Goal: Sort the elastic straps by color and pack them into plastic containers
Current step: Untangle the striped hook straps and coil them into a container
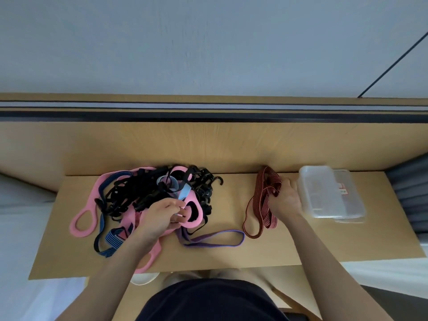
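Head view looks down on a wooden table (231, 256); the left hand (165, 215) curls its fingers round a pink strap (195, 224) in the tangled pile of straps (129, 193), black, blue and pink; the right hand (286, 200) grips a red striped strap (261, 205) just beside the stacked clear plastic containers (328, 193); a purple strap (215, 238) lies between the two hands.

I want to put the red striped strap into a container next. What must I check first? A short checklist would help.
1. Right hand grips the red-and-black striped elastic strap: ok.
2. Clear plastic containers lie beside that hand: ok.
3. Top container open: cannot tell.
4. Striped strap apart from the tangled pile of straps: ok.
5. Left hand's wide pink rubber strap free of the black hooked straps: not ok.
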Motion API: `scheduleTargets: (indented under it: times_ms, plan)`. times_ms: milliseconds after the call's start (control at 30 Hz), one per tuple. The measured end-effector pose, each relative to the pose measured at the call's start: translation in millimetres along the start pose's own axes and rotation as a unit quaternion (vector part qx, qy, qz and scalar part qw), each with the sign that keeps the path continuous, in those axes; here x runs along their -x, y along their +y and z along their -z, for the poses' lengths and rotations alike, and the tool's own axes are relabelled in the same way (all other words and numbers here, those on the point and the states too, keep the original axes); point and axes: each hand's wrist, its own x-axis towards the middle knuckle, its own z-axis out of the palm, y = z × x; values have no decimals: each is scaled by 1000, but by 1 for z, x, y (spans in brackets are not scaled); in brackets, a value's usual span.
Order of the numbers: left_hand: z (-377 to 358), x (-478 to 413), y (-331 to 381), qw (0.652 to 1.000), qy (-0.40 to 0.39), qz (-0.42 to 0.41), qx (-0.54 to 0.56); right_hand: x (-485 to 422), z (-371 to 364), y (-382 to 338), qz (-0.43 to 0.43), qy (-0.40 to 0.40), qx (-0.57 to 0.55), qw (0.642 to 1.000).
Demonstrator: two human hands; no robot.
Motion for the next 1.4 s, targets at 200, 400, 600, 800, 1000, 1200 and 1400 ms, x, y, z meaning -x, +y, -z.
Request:
scheduleTargets:
  times_ms: [200, 400, 600, 800, 1000, 1200, 1400]
  plan:
    - [10, 5, -26, 998, 0, -1, -63, 55, -29, -25, 167, -15, 4, 986]
    - [17, 14, -38, 995, -4, -4, -102, 103, -95, -37, 294, -209, 165, 918]
    - [28, 24, -42, 993, 14, -1, -121, 118, -136, -36, 363, -202, 379, 827]
    - [40, 29, -39, 995, 30, -6, -94, 118, -127, -74, 404, -284, 250, 833]
    - [57, 23, -8, 997, 59, -19, 53, 126, -88, -141, 418, -295, 80, 855]
    - [65, 20, 12, 996, -22, -90, 16, 122, -59, -180, 381, -295, -38, 875]
    - [58, 20, 8, 988, -70, -134, 8, 117, -27, -206, 272, -311, -203, 888]
